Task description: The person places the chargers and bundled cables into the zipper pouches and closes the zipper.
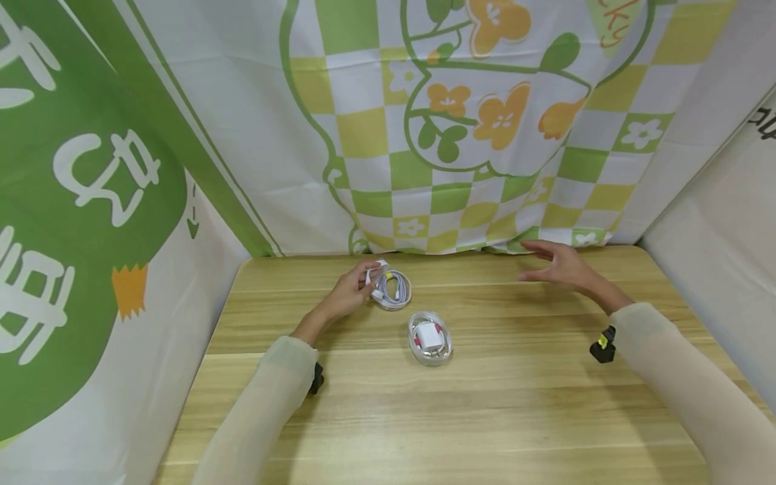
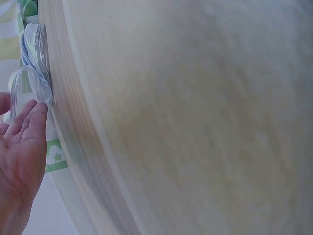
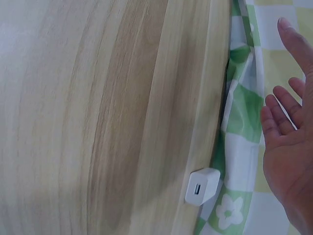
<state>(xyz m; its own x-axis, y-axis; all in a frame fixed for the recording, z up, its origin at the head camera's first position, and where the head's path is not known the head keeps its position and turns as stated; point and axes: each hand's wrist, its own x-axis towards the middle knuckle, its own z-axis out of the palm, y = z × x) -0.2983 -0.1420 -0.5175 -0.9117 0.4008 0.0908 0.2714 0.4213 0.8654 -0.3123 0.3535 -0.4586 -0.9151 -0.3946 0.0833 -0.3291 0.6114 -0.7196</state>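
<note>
My left hand (image 1: pixel 351 291) pinches a clear, curved plastic strip (image 1: pixel 377 271) between thumb and fingers near the table's back edge. In the left wrist view this strip (image 2: pixel 18 81) bends in a loop above the fingertips. Right beside it lies a pale coiled charging cable (image 1: pixel 401 291) with a yellow tie. Whether strip and coil are joined, I cannot tell. My right hand (image 1: pixel 560 265) hovers over the back right of the table, fingers spread and holding nothing. A white USB charger plug (image 3: pixel 201 187) stands near it in the right wrist view; the head view does not show this plug.
At mid-table lies a clear coil package (image 1: pixel 445 337) around a white plug (image 1: pixel 429 335) with red bits. The wooden table (image 1: pixel 461 417) meets a checkered cloth (image 1: pixel 418 195) at its back edge. Printed cloth also hangs at both sides.
</note>
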